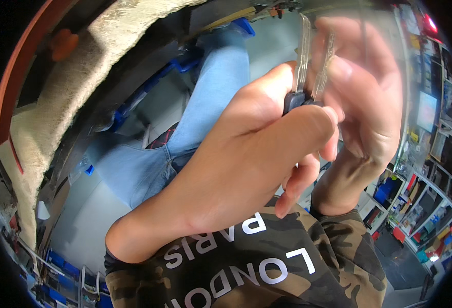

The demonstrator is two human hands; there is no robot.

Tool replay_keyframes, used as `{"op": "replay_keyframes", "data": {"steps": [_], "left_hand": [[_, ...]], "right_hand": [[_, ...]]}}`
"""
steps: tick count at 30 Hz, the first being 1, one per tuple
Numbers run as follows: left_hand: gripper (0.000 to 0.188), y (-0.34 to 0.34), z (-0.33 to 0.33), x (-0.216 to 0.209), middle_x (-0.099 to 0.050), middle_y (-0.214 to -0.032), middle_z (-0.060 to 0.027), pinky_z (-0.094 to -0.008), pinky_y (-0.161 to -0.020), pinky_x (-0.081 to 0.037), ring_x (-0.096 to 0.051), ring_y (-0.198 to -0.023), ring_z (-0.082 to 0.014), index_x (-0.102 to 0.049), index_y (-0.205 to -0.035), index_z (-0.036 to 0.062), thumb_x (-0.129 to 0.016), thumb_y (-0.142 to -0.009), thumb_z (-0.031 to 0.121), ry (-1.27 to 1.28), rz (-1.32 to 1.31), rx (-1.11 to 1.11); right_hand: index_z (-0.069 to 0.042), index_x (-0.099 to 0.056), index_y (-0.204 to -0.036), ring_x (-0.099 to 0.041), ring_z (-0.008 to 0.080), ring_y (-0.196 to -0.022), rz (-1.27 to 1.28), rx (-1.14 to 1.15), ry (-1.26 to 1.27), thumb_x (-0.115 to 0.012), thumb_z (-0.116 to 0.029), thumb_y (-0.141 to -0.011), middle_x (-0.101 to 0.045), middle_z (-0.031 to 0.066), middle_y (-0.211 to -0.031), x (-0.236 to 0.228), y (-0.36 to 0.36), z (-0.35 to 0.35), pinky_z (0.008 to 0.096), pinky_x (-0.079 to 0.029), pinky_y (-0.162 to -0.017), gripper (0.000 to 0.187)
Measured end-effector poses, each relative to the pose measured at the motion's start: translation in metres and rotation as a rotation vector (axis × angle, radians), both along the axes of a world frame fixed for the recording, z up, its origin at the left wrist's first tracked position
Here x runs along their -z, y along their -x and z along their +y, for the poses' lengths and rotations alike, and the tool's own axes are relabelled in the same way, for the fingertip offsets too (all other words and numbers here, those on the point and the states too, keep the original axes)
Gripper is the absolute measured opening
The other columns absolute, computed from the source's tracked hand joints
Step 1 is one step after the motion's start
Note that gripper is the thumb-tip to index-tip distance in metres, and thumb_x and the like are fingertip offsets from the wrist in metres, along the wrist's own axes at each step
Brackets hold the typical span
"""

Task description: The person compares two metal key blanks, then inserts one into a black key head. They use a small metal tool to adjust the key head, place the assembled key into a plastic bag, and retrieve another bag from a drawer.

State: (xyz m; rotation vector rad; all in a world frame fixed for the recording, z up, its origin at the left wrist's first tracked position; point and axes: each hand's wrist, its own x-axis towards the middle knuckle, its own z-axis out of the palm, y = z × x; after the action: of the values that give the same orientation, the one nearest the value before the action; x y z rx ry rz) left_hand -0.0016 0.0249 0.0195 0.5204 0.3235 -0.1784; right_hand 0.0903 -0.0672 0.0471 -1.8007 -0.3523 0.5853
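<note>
Silvery, grooved keys [302, 59] with black heads sit pinched in the left grip [257, 154], the blurred right grip [372, 100] unclear.

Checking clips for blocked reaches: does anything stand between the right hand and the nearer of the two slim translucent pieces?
Nothing visible does: the right hand has its thumb beside the nearer piece, though contact is unclear. That piece itself stands between the right hand and the farther piece. The left hand grips their dark ends.
</note>
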Motion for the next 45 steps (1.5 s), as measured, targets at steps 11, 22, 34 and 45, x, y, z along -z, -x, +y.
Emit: {"op": "replay_keyframes", "data": {"steps": [11, 22, 34, 45], "left_hand": [[0.030, -0.028, 0.019, 0.024, -0.049, -0.076, -0.0102, -0.0227, -0.032, -0.032, -0.036, -0.042, -0.0117, -0.042, -0.100, 0.0037, -0.032, -0.091, 0.030, -0.217, 0.176, -0.378], [0.023, -0.052, 0.011, 0.034, -0.043, -0.078, -0.0049, -0.0237, -0.045, -0.034, -0.038, -0.054, -0.0102, -0.042, -0.096, 0.0048, -0.037, -0.092, 0.027, -0.108, 0.314, -0.602], [0.030, -0.047, 0.014, 0.039, -0.042, -0.084, -0.0088, -0.0238, -0.043, -0.036, -0.039, -0.057, -0.0120, -0.037, -0.104, 0.0014, -0.032, -0.094, 0.029, -0.125, 0.232, -0.604], [0.028, -0.046, 0.010, 0.035, -0.043, -0.086, -0.0082, -0.0244, -0.047, -0.037, -0.039, -0.060, -0.0117, -0.038, -0.106, 0.0034, -0.033, -0.094, 0.028, -0.136, 0.316, -0.656]], "right_hand": [[0.007, -0.056, -0.105, -0.032, 0.0030, -0.048, -0.180, -0.098, -0.196, -0.043, -0.021, -0.090, -0.057, 0.0069, -0.078, 0.045, -0.033, 0.023, 0.0171, -0.023, -0.043, 0.034], [0.003, -0.057, -0.109, -0.040, 0.0026, -0.052, -0.191, -0.253, -0.279, -0.047, 0.001, -0.082, -0.062, 0.0068, -0.082, 0.081, -0.037, 0.020, 0.0156, -0.030, -0.047, 0.029], [0.009, -0.051, -0.113, -0.060, 0.0158, -0.057, -0.069, -0.696, -0.119, -0.037, 0.012, -0.079, -0.063, 0.0199, -0.083, 0.081, -0.051, -0.005, 0.0221, -0.045, -0.054, 0.036], [0.009, -0.051, -0.112, -0.058, 0.0171, -0.056, -0.171, -0.516, -0.319, -0.043, 0.012, -0.079, -0.063, 0.0191, -0.086, 0.101, -0.036, -0.001, 0.0232, -0.046, -0.055, 0.034]]}}
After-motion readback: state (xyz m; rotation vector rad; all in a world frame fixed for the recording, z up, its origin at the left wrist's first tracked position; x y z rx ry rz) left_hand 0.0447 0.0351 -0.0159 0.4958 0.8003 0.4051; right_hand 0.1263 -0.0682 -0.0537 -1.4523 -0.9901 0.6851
